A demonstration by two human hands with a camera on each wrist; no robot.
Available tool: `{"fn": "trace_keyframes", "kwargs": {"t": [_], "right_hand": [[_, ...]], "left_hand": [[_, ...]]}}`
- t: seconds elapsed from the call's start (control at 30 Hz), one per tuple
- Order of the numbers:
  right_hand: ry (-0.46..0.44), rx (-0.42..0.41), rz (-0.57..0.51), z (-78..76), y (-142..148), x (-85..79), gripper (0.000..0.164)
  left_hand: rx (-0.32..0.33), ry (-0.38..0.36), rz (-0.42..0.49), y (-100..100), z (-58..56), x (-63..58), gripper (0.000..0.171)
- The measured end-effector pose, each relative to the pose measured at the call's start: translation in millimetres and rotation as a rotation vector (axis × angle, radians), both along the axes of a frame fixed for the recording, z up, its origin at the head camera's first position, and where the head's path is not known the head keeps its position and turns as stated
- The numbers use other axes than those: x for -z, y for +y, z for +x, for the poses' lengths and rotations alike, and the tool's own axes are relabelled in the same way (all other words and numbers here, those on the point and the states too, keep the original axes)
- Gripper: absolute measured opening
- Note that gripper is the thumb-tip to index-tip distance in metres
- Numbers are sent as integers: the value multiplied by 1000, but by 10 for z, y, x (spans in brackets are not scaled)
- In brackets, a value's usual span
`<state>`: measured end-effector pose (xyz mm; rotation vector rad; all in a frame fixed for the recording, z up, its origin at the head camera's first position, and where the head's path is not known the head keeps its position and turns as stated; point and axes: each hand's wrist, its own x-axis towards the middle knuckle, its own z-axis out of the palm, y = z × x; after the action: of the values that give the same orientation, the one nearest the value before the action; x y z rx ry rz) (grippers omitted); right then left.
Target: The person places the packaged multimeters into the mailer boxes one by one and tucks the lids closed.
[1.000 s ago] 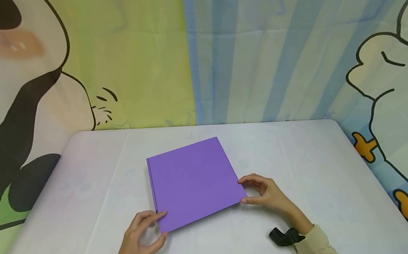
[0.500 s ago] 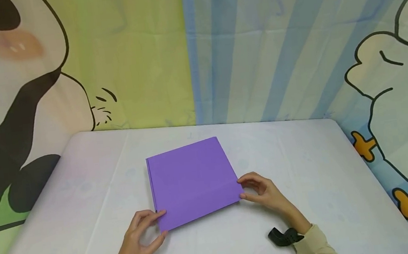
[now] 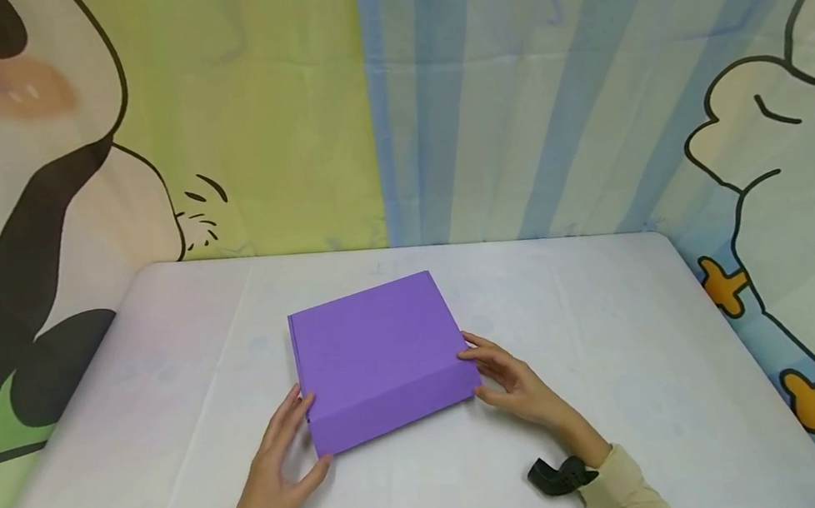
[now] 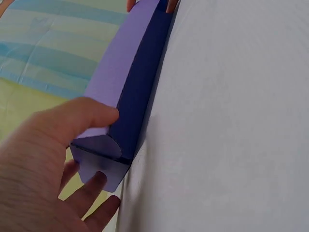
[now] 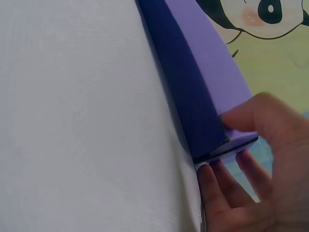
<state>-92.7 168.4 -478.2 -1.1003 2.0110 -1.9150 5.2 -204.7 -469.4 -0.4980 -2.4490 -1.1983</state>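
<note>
A purple cardboard box (image 3: 372, 342) lies on the white-covered table, turned at a slight angle, its lid down over the top. The lid's front flap (image 3: 396, 414) slopes down toward me. At the front left corner, my left hand (image 3: 270, 475) has its thumb (image 4: 96, 115) on the flap and its fingers along the box's side. My right hand (image 3: 519, 384) grips the front right corner, thumb (image 5: 246, 113) against the flap and fingertips at the side. Both wrist views show the flap's dark, shaded outer face and a small side tab at its end. The box's inside is hidden.
A black curved device (image 3: 559, 476) is worn at the right wrist, beside a beige sleeve (image 3: 623, 489). White cloth covers the table (image 3: 618, 381). Cartoon-printed curtains (image 3: 286, 117) hang behind and at both sides.
The lid's front flap has bent down from nearly level into a clear slope. My left fingers have slid off the lid's top to its side; my right fingers have shifted up the right edge.
</note>
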Motion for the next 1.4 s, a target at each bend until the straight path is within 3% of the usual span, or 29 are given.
{"fn": "trace_keyframes", "kwargs": {"t": [0.33,0.57,0.73,0.97,1.1,1.27,1.4], "right_hand": [[22,164,12,-13,-97,-2,37],[140,309,-23,-16,-232,7,30],[218,425,-40,0,-327,-18,29],[250,550,-3,102,-461,-275,27],[249,575,17,144,-493,-360,26],[255,581,44,116,-505,-265,29],[337,558,163,14,-463,-123,32]], "left_hand": [[-57,49,41,99,-65,27,81],[-200,21,116,208,-67,19,71],[-295,8,103,253,-88,-10,62],[-348,-44,111,325,-127,-29,52],[-366,-65,112,355,-151,-29,51],[-360,-67,61,357,-159,-22,53],[-360,-60,-87,324,-189,-86,50]]}}
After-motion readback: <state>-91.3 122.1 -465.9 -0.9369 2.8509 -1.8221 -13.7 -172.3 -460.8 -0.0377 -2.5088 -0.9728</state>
